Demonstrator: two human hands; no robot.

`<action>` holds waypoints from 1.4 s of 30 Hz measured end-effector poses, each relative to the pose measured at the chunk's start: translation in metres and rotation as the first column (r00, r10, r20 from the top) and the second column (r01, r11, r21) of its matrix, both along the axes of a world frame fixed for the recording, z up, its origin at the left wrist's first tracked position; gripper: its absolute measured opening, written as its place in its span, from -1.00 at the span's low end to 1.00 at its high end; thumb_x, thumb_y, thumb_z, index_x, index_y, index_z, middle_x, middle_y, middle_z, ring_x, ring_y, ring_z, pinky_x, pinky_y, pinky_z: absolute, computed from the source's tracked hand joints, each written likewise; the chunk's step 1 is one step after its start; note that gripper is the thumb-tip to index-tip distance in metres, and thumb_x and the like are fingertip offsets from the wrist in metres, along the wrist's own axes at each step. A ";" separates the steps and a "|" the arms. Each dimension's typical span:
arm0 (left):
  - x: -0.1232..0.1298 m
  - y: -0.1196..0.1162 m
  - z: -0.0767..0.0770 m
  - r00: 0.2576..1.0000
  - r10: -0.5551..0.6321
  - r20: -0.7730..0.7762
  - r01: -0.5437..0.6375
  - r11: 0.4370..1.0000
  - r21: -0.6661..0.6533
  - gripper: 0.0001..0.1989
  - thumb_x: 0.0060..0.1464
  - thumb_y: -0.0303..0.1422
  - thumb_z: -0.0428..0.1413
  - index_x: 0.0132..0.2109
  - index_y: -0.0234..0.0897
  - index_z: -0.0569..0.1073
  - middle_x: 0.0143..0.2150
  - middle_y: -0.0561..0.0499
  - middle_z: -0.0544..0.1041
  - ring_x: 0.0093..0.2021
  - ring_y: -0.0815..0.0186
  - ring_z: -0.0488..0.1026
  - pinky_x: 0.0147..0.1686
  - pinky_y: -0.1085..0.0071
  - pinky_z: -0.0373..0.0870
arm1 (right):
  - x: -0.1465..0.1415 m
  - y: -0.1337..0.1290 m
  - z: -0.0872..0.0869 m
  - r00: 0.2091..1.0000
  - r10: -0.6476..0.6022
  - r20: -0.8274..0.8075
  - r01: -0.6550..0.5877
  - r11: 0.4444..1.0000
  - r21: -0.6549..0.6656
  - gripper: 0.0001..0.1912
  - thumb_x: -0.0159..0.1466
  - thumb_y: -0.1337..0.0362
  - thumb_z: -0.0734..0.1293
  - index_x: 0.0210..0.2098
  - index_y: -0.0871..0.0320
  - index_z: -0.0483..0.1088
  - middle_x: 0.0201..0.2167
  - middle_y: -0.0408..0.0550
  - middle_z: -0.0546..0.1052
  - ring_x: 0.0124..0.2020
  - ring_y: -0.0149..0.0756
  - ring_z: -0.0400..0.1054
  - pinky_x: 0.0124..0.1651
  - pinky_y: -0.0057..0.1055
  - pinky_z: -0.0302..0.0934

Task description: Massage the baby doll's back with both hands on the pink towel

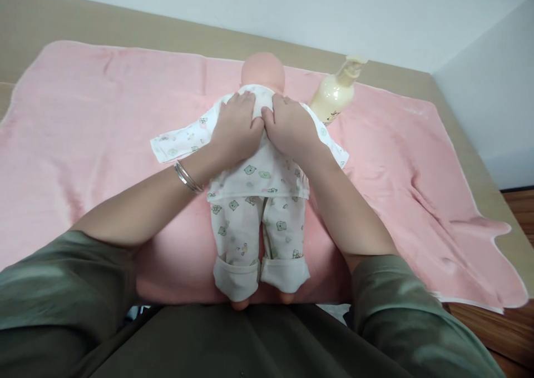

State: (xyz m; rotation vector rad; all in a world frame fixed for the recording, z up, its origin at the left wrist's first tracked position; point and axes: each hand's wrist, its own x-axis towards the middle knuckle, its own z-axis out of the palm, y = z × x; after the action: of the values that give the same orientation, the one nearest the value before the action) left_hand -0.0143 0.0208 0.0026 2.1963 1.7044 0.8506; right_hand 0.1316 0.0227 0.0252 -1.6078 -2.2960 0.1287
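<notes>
A bald doll (pixel 258 180), in a white printed shirt (pixel 233 183) and cuffed trousers (pixel 281 228), lies lengthwise mid-cloth, feet (pixel 240 304) at the near edge. The left hand (pixel 238 123) and right hand (pixel 290 121) rest flat on its upper back, fingers loosely extended, grasping nothing. The pink cloth (pixel 92 122) spreads widely leftward, while a pump bottle (pixel 335 94) stands close by the right hand.

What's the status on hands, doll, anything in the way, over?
Left hand and right hand laid high on doll, thumbs close. Doll lying dressed on pink cloth, face not showing. Pump bottle off to the right, clear of both hands.
</notes>
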 end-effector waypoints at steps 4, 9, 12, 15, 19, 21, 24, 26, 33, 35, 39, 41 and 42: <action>-0.012 0.017 0.000 0.998 0.041 0.053 -0.039 0.999 -0.038 -0.81 0.27 -0.37 -0.06 -0.20 -0.11 0.45 -0.04 -0.15 0.61 0.10 -0.02 0.53 0.21 -0.03 0.42 | -0.012 -0.023 0.016 0.996 -0.066 0.063 0.068 0.998 -0.020 -0.59 0.56 0.21 0.03 0.05 0.36 0.37 0.09 0.31 0.53 0.28 0.18 0.39 0.39 0.15 0.26; -0.011 0.017 -0.006 0.998 0.044 0.046 -0.046 0.998 0.036 -0.80 0.29 -0.33 -0.11 -0.25 -0.15 0.38 -0.13 -0.20 0.57 0.03 -0.08 0.51 0.15 -0.09 0.39 | -0.004 -0.011 0.018 1.000 -0.027 0.006 0.027 0.992 -0.121 -0.66 0.55 0.22 0.05 -0.01 0.22 0.41 0.16 0.23 0.53 0.27 0.08 0.41 0.38 0.05 0.31; -0.003 0.010 -0.015 0.993 0.009 0.117 -0.025 0.990 0.140 -0.80 0.31 -0.25 -0.08 -0.23 -0.15 0.39 -0.11 -0.24 0.57 0.09 -0.12 0.49 0.24 -0.15 0.32 | 0.006 0.010 0.005 0.996 -0.027 -0.080 0.016 0.991 -0.134 -0.56 0.53 0.16 0.07 0.19 0.29 0.35 0.35 0.26 0.41 0.45 0.11 0.22 0.54 0.09 0.11; 0.004 0.004 -0.024 0.971 -0.084 0.225 0.030 0.972 0.235 -0.77 0.32 -0.15 -0.04 -0.16 -0.13 0.44 -0.03 -0.22 0.59 0.20 -0.11 0.44 0.38 -0.10 0.22 | 0.010 0.022 -0.008 0.994 -0.020 -0.109 0.010 0.995 -0.095 -0.43 0.50 0.10 0.07 0.31 0.38 0.26 0.44 0.30 0.31 0.54 0.16 0.06 0.60 0.19 -0.04; 0.004 0.007 -0.024 0.963 -0.108 0.249 0.065 0.982 0.176 -0.79 0.28 -0.16 -0.01 -0.16 -0.11 0.45 -0.02 -0.21 0.59 0.22 -0.13 0.42 0.38 -0.10 0.23 | 0.008 0.016 -0.010 0.996 0.008 -0.085 -0.010 1.000 -0.019 -0.45 0.51 0.09 0.00 0.22 0.33 0.35 0.29 0.30 0.46 0.44 0.17 0.24 0.53 0.23 0.10; 0.000 0.014 -0.020 0.970 -0.078 0.232 0.050 0.991 0.123 -0.84 0.24 -0.20 0.01 -0.21 -0.11 0.42 -0.08 -0.21 0.58 0.17 -0.15 0.45 0.32 -0.14 0.28 | 0.004 0.008 -0.007 0.999 0.000 -0.041 0.000 1.000 -0.002 -0.48 0.52 0.14 -0.02 0.14 0.32 0.39 0.19 0.28 0.51 0.37 0.19 0.32 0.48 0.23 0.17; -0.006 0.024 -0.014 0.987 -0.016 0.160 0.007 0.999 0.054 -0.86 0.22 -0.25 -0.01 -0.31 -0.14 0.32 -0.15 -0.25 0.56 0.05 -0.17 0.49 0.19 -0.18 0.35 | -0.004 -0.005 -0.003 1.000 -0.016 0.006 0.016 1.000 0.024 -0.53 0.51 0.21 0.00 0.08 0.33 0.41 0.11 0.29 0.54 0.30 0.21 0.40 0.44 0.21 0.25; -0.008 0.027 -0.013 0.991 0.014 0.135 -0.018 1.000 0.025 -0.84 0.22 -0.27 -0.02 -0.35 -0.14 0.26 -0.18 -0.26 0.56 0.00 -0.16 0.51 0.15 -0.17 0.37 | -0.008 -0.011 -0.002 1.000 -0.004 -0.003 0.004 0.999 0.051 -0.57 0.48 0.26 0.02 0.07 0.29 0.43 0.10 0.25 0.56 0.28 0.20 0.42 0.43 0.22 0.27; -0.009 0.028 -0.028 0.956 -0.030 0.293 -0.007 0.992 0.124 -0.88 0.23 -0.24 0.04 -0.26 -0.12 0.42 -0.17 -0.15 0.60 0.11 -0.06 0.50 0.30 0.01 0.30 | -0.007 0.001 0.004 0.999 -0.037 -0.029 0.034 0.996 -0.086 -0.44 0.48 0.26 0.05 0.35 0.41 0.27 0.45 0.29 0.30 0.53 0.09 0.13 0.60 0.02 0.07; -0.009 0.027 -0.029 0.957 -0.012 0.290 -0.021 0.993 0.112 -0.85 0.23 -0.24 0.04 -0.20 -0.14 0.47 -0.10 -0.17 0.61 0.17 -0.08 0.48 0.35 0.01 0.26 | -0.003 0.010 0.001 0.997 -0.053 -0.061 0.046 0.993 -0.111 -0.41 0.46 0.24 0.09 0.40 0.40 0.21 0.49 0.26 0.25 0.57 0.04 0.07 0.64 -0.01 -0.04; -0.008 0.027 -0.028 0.956 -0.006 0.294 -0.023 0.995 0.096 -0.79 0.22 -0.22 0.05 -0.11 -0.18 0.51 -0.03 -0.20 0.61 0.27 -0.10 0.43 0.40 0.01 0.21 | 0.004 0.018 -0.005 0.991 -0.021 -0.129 0.011 0.997 -0.077 -0.43 0.45 0.17 0.12 0.36 0.30 0.26 0.47 0.21 0.30 0.54 0.08 0.11 0.61 0.13 -0.04; -0.008 0.027 -0.028 0.957 0.000 0.289 -0.027 0.995 0.091 -0.78 0.22 -0.22 0.04 -0.12 -0.19 0.51 -0.02 -0.21 0.62 0.26 -0.11 0.44 0.39 -0.01 0.22 | 0.008 0.015 -0.002 0.990 -0.009 -0.141 -0.001 0.998 -0.068 -0.53 0.46 0.13 0.12 0.22 0.21 0.37 0.32 0.18 0.48 0.41 0.12 0.30 0.51 0.15 0.15; -0.008 0.027 -0.028 0.958 -0.001 0.288 -0.028 0.995 0.095 -0.78 0.22 -0.23 0.04 -0.13 -0.19 0.52 -0.03 -0.20 0.62 0.23 -0.11 0.46 0.38 -0.02 0.24 | 0.010 0.013 0.002 0.990 -0.005 -0.140 -0.007 0.997 -0.081 -0.58 0.47 0.11 0.12 0.15 0.17 0.41 0.21 0.16 0.56 0.31 0.12 0.40 0.43 0.13 0.26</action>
State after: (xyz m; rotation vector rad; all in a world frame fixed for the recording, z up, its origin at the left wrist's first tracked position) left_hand -0.0228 0.0479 -0.0257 2.0010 1.5675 1.2150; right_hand 0.1415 0.0353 0.0268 -1.5831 -2.2105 0.3292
